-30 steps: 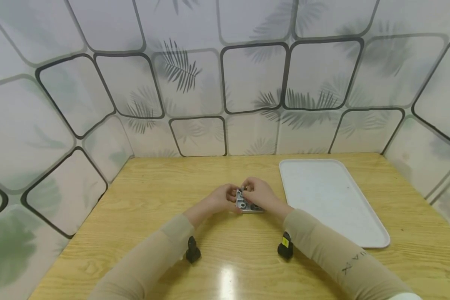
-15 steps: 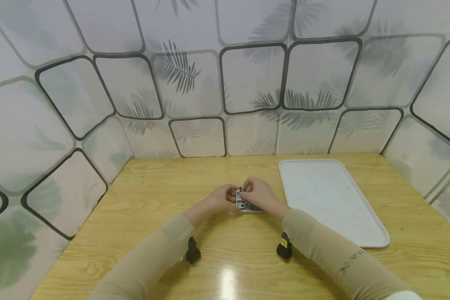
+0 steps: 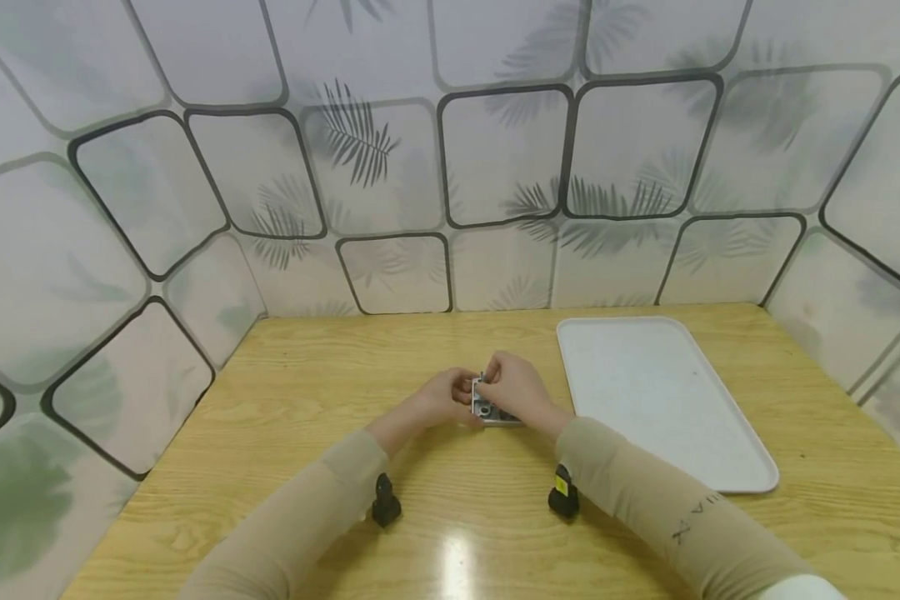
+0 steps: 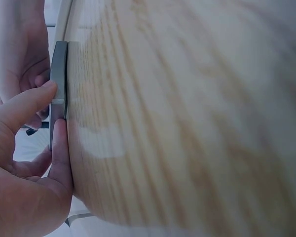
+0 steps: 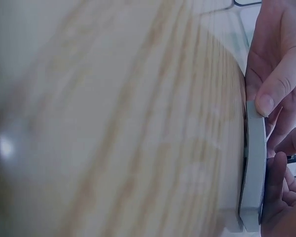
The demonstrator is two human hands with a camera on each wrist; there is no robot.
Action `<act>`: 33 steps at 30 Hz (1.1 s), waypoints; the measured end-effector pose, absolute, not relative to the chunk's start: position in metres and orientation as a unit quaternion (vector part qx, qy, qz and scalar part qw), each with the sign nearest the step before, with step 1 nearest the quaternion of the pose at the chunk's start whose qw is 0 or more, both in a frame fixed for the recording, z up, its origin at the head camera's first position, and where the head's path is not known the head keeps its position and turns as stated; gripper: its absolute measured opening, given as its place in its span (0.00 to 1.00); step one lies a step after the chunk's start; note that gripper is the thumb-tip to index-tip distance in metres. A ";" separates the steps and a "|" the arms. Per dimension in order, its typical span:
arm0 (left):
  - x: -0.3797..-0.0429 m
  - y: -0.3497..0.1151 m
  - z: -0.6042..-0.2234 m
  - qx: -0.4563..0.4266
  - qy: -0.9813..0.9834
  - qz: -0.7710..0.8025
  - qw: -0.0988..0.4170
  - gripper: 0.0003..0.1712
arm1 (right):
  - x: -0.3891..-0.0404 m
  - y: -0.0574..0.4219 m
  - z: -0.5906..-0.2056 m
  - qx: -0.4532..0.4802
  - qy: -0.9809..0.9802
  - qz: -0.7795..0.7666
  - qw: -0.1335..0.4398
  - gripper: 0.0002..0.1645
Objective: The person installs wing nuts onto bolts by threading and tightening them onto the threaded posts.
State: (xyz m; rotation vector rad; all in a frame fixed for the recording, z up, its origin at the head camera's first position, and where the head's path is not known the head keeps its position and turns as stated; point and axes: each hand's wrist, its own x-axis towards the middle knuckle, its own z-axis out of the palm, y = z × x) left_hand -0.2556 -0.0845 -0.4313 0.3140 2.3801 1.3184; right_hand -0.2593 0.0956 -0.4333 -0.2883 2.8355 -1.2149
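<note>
A flat, light grey metal block (image 3: pixel 485 410) with recesses and round holes lies on the table in the head view. My left hand (image 3: pixel 444 398) grips its left side, thumb on the near edge and fingers around the far end; the left wrist view shows thumb and fingers on the block's smooth edge (image 4: pixel 59 74). Above the block, my right hand (image 3: pixel 521 388) pinches a small screw. The right wrist view shows the dark threaded end of this screw (image 5: pixel 293 158) between thumb and finger. The right hand covers part of the block's top, and the screw's lower end is hidden.
A white rectangular tray (image 3: pixel 660 400) lies on the wooden table (image 3: pixel 330 358) to the right, close to my right forearm. A patterned curtain (image 3: pixel 502 158) stands behind the table and along both sides. Black wrist cameras hang under both forearms.
My right hand and wrist have shifted slightly left, its fingers turning a little at the screw. The left hand keeps its grip, and the block stays in place.
</note>
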 end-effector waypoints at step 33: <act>-0.259 -0.084 -0.436 0.114 0.849 0.479 0.193 0.46 | -0.265 0.109 -0.438 -0.171 0.874 -0.447 0.082 0.16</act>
